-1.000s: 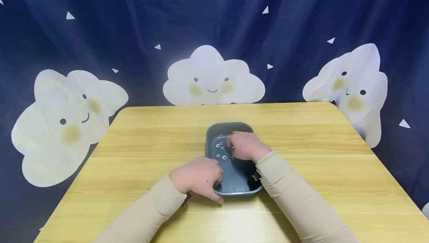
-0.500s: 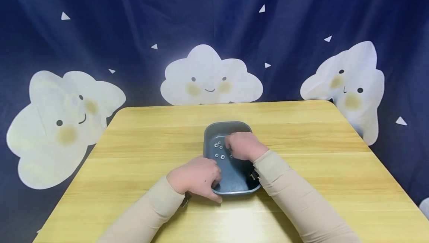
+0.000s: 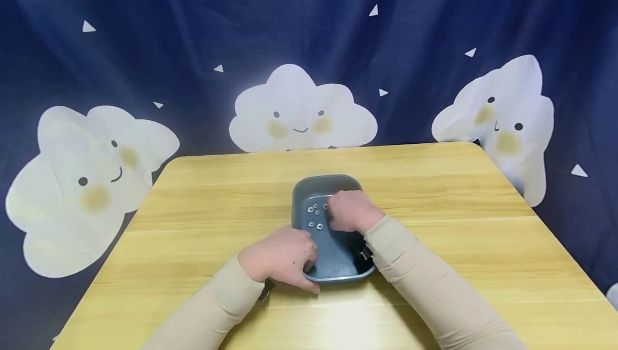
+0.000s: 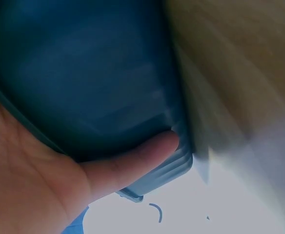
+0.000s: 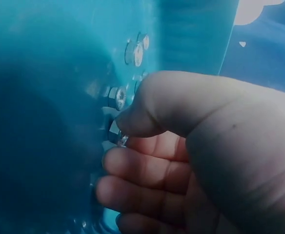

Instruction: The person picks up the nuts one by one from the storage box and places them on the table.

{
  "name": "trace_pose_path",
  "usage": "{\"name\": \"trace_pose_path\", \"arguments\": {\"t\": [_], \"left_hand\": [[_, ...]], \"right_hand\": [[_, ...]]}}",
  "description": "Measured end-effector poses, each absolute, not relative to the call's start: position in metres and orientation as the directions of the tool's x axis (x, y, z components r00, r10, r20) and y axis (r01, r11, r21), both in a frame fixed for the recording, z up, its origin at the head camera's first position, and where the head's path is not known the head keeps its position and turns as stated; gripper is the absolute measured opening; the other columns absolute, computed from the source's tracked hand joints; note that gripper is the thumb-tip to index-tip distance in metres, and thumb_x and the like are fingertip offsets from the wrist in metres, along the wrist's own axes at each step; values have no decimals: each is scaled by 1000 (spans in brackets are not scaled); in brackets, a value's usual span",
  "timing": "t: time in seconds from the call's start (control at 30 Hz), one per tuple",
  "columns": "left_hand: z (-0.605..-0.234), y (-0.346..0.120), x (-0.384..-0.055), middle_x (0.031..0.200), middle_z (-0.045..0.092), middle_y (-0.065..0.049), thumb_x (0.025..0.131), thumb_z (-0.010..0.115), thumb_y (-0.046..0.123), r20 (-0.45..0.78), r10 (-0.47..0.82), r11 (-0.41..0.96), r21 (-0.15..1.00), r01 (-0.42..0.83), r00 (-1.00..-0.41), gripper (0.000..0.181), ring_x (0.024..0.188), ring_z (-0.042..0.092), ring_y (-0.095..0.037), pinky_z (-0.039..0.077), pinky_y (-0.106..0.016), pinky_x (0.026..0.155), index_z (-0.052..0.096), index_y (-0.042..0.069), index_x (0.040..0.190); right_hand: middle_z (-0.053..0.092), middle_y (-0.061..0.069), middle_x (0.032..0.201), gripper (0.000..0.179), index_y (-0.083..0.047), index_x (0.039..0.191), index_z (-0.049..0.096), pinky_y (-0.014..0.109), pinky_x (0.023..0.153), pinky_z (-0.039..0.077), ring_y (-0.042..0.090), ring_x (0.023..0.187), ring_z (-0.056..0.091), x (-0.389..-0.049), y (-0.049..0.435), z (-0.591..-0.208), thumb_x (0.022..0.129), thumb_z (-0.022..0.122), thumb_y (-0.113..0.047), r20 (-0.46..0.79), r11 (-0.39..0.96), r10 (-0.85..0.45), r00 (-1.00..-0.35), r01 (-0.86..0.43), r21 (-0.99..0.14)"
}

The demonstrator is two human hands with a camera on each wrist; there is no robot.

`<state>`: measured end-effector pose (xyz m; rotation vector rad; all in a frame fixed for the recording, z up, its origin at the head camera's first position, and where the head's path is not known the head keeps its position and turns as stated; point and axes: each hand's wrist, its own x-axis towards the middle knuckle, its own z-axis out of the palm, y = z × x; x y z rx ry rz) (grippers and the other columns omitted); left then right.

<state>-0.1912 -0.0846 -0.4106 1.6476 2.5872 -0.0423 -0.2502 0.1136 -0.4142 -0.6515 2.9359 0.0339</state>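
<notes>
A dark blue-grey plastic tray (image 3: 338, 278) with rounded corners stands on the table. My left hand (image 3: 282, 256) grips its near-left corner; in the left wrist view the thumb (image 4: 132, 165) lies along the outside wall, while the other fingers are out of sight. Several small silvery hex nuts (image 3: 320, 226) lie spread over the tray's far half. My right hand (image 3: 354, 210) reaches down among them with curled fingers. Seen from the right wrist, its thumb tip presses against one hex nut (image 5: 117, 132), the fingers behind it; more nuts (image 5: 134, 53) sit just beyond the thumb.
The wooden table (image 3: 232, 205) extends on all sides of the tray. Behind it hangs a dark blue curtain (image 3: 410, 71) printed with white clouds. A dark wrist-camera piece (image 3: 367, 253) at the right cuff hangs by the tray's right wall.
My right hand has shifted slightly right within the tray. A nut near its fingertips now shows, and one that lay below the hand is hidden. The left hand keeps its grip.
</notes>
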Motion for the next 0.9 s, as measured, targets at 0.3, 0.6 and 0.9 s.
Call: {"name": "trace_pose_path", "arguments": {"t": [0.3,0.6,0.9], "left_hand": [[-414,-87,-190,62,42,21,71,77,68,-52,908,417,24,909,-415,52,67,47,-5,37,-22,57,48,29,52],[-412,-87,-192,63,42,21,72,77,68,-67,901,431,17,902,-429,51,70,49,-5,37,-22,56,48,29,53],[-411,-87,-191,61,42,21,73,77,67,-71,898,436,21,900,-433,51,70,47,-5,36,-22,57,48,29,53]], "right_hand": [[50,-5,56,19,-20,66,57,33,50,43,14,53,48,-249,114,-415,78,72,-22,-140,888,-457,-878,-458,-26],[44,-5,60,13,-18,71,55,31,52,37,15,56,41,-249,119,-407,76,67,-17,-66,859,-499,-864,-483,-173],[58,-6,76,7,-17,82,60,32,64,47,13,69,53,-249,125,-400,78,65,-16,66,819,-498,-865,-494,-292]]}}
